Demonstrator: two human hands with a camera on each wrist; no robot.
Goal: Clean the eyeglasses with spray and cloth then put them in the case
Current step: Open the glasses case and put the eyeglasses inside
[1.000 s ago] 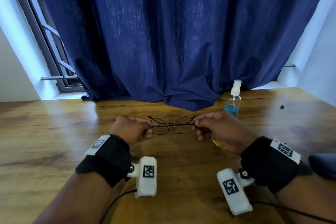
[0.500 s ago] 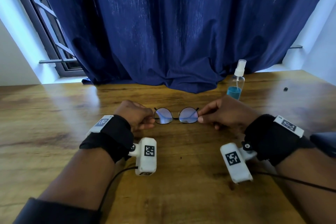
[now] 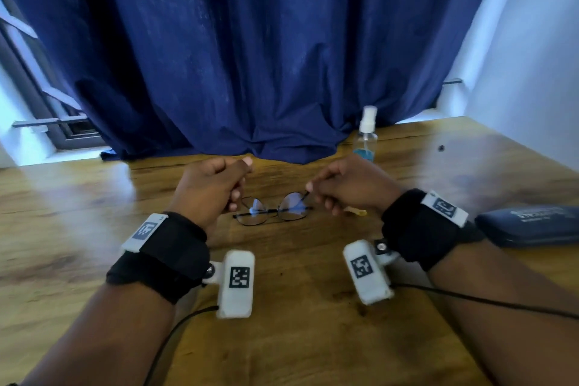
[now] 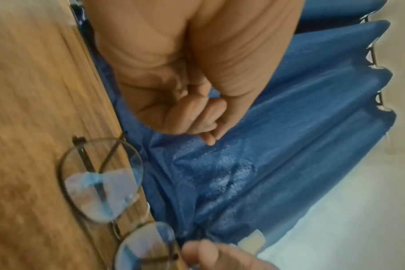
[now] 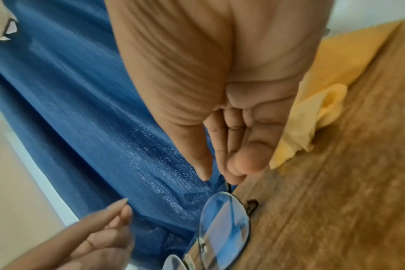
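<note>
The thin black round eyeglasses (image 3: 272,212) lie on the wooden table (image 3: 297,338) between my hands. My right hand (image 3: 343,189) pinches the tip of one temple arm at the right lens; the right wrist view shows my right hand (image 5: 231,164) with finger and thumb closed on the wire above the eyeglasses (image 5: 224,228). My left hand (image 3: 214,186) hovers just above the left lens. In the left wrist view my left hand (image 4: 197,118) is curled with nothing in it, apart from the eyeglasses (image 4: 99,182). A spray bottle (image 3: 366,135) with blue liquid stands behind my right hand. A yellow cloth (image 3: 355,212) lies under my right hand and shows as the yellow cloth (image 5: 312,113) beside my palm.
A dark blue eyeglass case (image 3: 532,226) lies shut at the right edge of the table. A blue curtain (image 3: 250,56) hangs to the table's far edge. A small dark object (image 3: 441,147) sits far right. Cables trail from both wrist cameras.
The eyeglasses, held up by both ends before, now lie on the table. My left hand has let go and lifted slightly; my right hand still pinches a temple.
</note>
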